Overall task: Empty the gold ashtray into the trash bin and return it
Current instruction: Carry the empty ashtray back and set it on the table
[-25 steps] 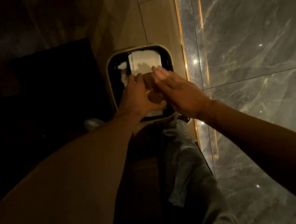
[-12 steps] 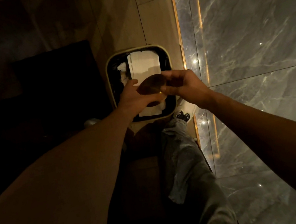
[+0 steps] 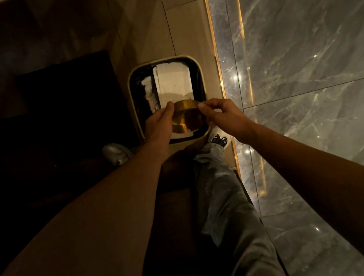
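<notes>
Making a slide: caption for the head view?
Both hands hold the gold ashtray above the open trash bin.

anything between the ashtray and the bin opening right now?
Nothing visible. Both the left hand and right hand hold the gold ashtray directly over the open trash bin; only white trash lies inside, below it.

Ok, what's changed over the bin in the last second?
The right hand, open and flat before, has closed its fingers on the gold ashtray rim. The ashtray has turned, its hollow now showing. The left hand still grips it above the trash bin, which hasn't moved.
</notes>
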`<state>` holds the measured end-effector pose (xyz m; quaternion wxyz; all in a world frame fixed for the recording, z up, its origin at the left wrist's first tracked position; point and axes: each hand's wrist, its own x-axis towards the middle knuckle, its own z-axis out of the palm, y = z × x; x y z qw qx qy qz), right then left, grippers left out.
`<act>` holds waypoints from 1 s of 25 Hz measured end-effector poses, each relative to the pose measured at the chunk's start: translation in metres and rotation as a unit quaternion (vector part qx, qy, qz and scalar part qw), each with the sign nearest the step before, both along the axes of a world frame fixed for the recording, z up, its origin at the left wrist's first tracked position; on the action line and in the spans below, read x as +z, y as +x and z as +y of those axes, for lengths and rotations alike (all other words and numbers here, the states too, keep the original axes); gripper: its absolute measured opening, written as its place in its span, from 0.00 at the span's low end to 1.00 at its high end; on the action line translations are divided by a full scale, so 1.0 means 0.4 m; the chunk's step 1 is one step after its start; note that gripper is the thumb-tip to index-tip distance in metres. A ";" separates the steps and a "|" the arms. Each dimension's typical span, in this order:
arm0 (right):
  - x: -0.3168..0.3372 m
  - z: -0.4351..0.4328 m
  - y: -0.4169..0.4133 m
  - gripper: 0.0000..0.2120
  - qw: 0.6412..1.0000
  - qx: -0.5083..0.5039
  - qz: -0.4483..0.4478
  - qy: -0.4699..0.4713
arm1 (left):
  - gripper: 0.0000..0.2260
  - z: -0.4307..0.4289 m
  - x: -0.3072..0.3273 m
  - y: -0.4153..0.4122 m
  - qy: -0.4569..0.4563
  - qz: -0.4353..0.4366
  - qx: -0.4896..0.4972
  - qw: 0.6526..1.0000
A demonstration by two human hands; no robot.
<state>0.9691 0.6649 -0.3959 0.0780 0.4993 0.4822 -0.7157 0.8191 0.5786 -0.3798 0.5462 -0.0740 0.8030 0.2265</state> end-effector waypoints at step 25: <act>0.647 0.197 0.009 0.43 0.956 0.049 0.066 0.283 | 0.46 0.177 0.634 -0.087 0.313 0.160 -0.324 0.878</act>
